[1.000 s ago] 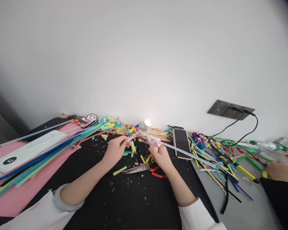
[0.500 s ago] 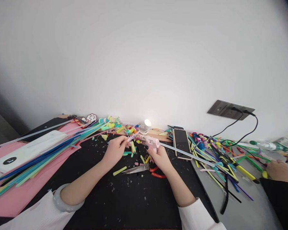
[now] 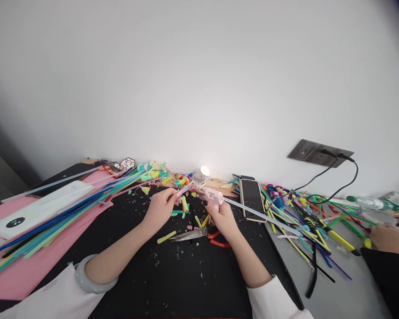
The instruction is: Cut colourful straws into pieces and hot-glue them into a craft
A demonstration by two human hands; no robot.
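Note:
My right hand (image 3: 222,217) is wrapped round the handle of a pale pink hot glue gun (image 3: 215,196), from whose back a long translucent glue stick (image 3: 252,210) runs out to the right. The gun's nozzle end points left. My left hand (image 3: 162,204) pinches a thin pale lilac strip (image 3: 185,189), perhaps a pipe cleaner, slanting up toward the white cup (image 3: 201,175). Whether nozzle and strip touch is too small to tell. Below the hands lie scissors (image 3: 189,234) with red handles and several short yellow-green pipe cleaner pieces (image 3: 166,237).
At left, long pipe cleaners (image 3: 66,215) and a white box (image 3: 41,208) lie on pink sheets (image 3: 49,261). A phone (image 3: 253,199) lies at the back right. Farther right are yellow-black pliers (image 3: 339,239), more pipe cleaners, wall-socket cables (image 3: 347,188) and another person's hand (image 3: 389,238).
My right hand and the glue gun have shifted very slightly right, away from the left hand. My left hand keeps its pinch on the strip.

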